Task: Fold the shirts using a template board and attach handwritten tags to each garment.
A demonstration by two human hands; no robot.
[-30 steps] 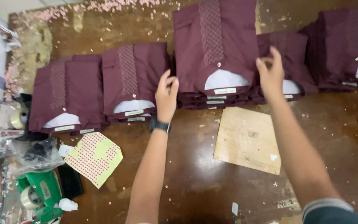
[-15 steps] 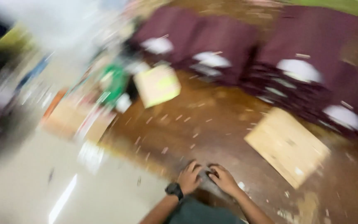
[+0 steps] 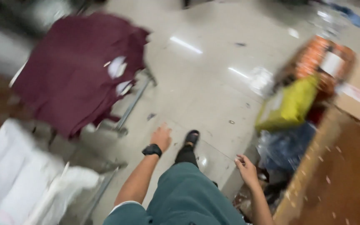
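— What had changed by this moment?

— A second earlier both hands were pressing stacked maroon shirts on the brown table. Here the person had turned away: the left hand [image 3: 161, 137], black watch on its wrist, hung open and empty over the pale floor [image 3: 196, 79], and the right hand [image 3: 246, 168] was loosely open, holding nothing, beside the table edge [image 3: 309, 166]. The work had moved off the table.

— And the shirts?

— A heap of maroon shirts [image 3: 76, 71] lay on a metal-legged stand to the left, well apart from both hands.

— What stayed unclear?

— Blur smeared the yellow bag [image 3: 288, 106] and the orange bundle [image 3: 319, 58]; the white fabric [image 3: 17, 175] was cut off.
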